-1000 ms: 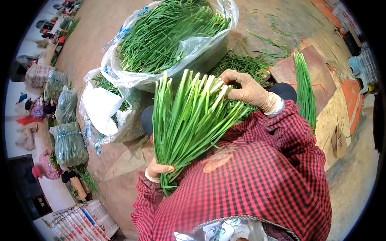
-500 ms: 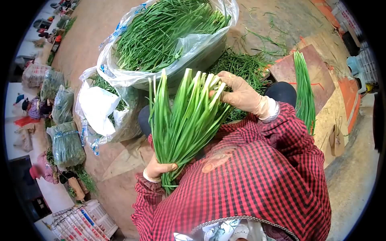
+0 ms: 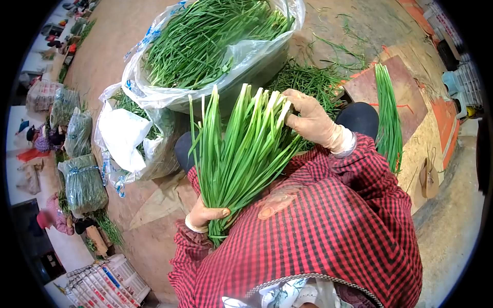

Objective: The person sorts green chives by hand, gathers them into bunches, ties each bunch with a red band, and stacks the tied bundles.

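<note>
In front of the checked clothing [image 3: 308, 231], grips the bunch of green stalks [image 3: 236, 159] near its lower end with the left hand [image 3: 206, 212] and pinches pale ends [image 3: 283, 106] at its upper right with the right hand [image 3: 314, 123]. Has an open plastic bag [image 3: 257, 54] just beyond.

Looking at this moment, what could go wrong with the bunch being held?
Stalks might slip loose: the left hand grips the green bunch only near its lower end, while the pale ends fan out above.
Pale ends could bend or snap where the right hand's fingertips work at the bunch's edge.
Any dropped stalk may get lost in the similar-looking loose green pile just beyond.
</note>
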A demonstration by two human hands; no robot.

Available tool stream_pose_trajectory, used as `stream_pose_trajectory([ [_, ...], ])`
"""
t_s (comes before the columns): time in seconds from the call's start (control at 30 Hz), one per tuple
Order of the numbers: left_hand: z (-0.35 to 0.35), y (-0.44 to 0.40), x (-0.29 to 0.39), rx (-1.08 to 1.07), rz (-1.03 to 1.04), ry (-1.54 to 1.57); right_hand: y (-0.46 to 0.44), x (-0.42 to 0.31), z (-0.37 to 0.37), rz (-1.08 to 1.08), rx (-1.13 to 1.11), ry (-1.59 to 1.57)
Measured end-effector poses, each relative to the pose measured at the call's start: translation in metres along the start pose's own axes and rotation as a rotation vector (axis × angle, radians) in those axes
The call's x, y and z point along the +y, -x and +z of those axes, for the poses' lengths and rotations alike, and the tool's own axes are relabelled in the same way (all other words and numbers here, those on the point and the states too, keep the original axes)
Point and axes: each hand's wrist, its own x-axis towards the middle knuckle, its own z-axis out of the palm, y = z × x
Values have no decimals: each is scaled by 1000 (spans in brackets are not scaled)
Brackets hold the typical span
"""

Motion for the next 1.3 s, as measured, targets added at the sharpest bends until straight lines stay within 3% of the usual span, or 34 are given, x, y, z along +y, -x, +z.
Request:
stream_pose_trajectory([
  [0.2,5,-6,-3,16,-12,-64,1,11,6,192,56,107],
  [0.27,19,-5,2,23,-64,211,2,9,8,243,143,-169],
  [0.33,23,-5,0,21,-110,309,4,9,3,215,126,-72],
  [0.4,26,-9,-10,113,-61,162,6,10,1,103,125,51],
  [0.47,30,-10,-5,84,-63,111,9,23,0,53,284,248],
  [0.53,29,-10,-4,57,-60,61,8,34,-15,156,437,356],
  [0.6,18,-4,-7,33,-17,-73,4,55,-54,408,604,211],
  [0.67,9,4,-9,-7,-28,-88,15,89,-93,338,592,727],
  [0.7,9,7,-9,26,-19,-69,19,102,-102,152,685,1171],
  [0.73,10,6,-8,58,-6,-47,10,76,-96,146,683,1173],
  [0.8,11,3,-7,72,5,-42,5,15,-70,348,524,449],
  [0.87,8,1,-8,88,-49,33,1,-21,-37,443,110,40],
  [0.97,16,-1,1,84,6,-59,-4,-32,-4,446,-23,241],
  [1.07,11,3,0,69,12,-106,-10,-23,2,515,26,58],
  [1.13,9,4,-1,43,-10,-62,-10,-21,5,492,51,-339],
  [1.2,9,1,-7,58,-10,-28,-10,-24,7,456,58,-344],
  [1.3,12,-2,-10,74,0,-2,-6,-27,17,415,71,-60],
])
